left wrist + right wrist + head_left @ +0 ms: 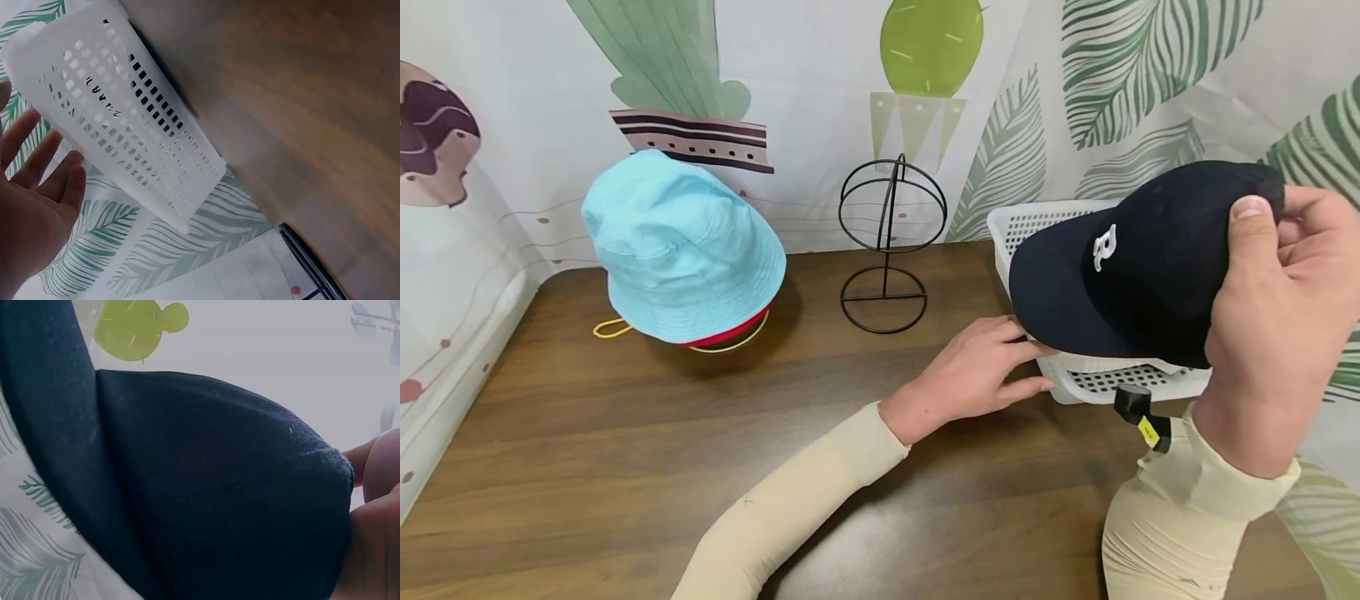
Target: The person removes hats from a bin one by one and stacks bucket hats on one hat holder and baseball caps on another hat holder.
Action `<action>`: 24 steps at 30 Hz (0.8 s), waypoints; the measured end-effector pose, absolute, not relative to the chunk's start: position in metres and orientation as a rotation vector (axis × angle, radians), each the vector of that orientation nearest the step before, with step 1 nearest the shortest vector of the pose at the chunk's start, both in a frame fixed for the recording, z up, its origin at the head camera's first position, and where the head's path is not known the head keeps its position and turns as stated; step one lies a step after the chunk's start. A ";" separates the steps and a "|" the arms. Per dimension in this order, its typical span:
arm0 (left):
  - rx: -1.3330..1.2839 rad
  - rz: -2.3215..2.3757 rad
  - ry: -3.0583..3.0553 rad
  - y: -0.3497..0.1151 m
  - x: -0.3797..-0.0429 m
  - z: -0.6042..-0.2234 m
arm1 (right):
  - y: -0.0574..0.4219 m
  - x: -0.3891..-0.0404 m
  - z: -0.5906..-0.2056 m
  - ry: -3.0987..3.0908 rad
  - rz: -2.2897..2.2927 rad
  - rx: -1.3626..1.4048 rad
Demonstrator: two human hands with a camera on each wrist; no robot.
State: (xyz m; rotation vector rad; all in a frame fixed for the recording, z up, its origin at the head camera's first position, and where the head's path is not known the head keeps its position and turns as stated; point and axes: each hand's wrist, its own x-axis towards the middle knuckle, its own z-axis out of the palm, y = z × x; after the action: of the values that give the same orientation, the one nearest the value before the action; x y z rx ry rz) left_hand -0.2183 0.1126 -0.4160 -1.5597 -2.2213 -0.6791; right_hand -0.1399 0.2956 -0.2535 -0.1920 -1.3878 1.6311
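Right hand (1288,287) pinches the navy cap (1172,258) at its 3 o'clock (likely light, soft-crowned, stiffer-brimmed; sensible hold there), left hand (973,367) loosely extended at 8 o'clock.

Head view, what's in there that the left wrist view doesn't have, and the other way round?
Only the head view shows the light blue bucket hat and the right hand gripping the dark cap.

Only the left wrist view shows the dark lettering-like marks on the basket's wall.

Both share the left hand, white basket, wooden table, leaf-print backdrop and, partly at left wrist, the black wire stand.
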 end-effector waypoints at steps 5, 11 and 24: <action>-1.495 -0.725 -2.234 0.102 -0.221 -0.410 | 0.291 -0.136 -0.252 -1.345 1.683 -0.167; -1.370 -0.787 -2.318 0.084 -0.223 -0.407 | 0.286 -0.129 -0.251 -1.281 1.768 -0.089; -1.033 -0.731 -2.045 0.045 -0.222 -0.390 | 0.276 -0.123 -0.254 -1.280 1.797 0.188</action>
State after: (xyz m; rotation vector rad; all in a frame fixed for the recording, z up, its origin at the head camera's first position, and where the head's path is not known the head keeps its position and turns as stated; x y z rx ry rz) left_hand -0.2223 0.0450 -0.3900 -1.0333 -2.0448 -0.7313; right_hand -0.1232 0.2757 -0.2541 0.1882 -1.2802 1.7970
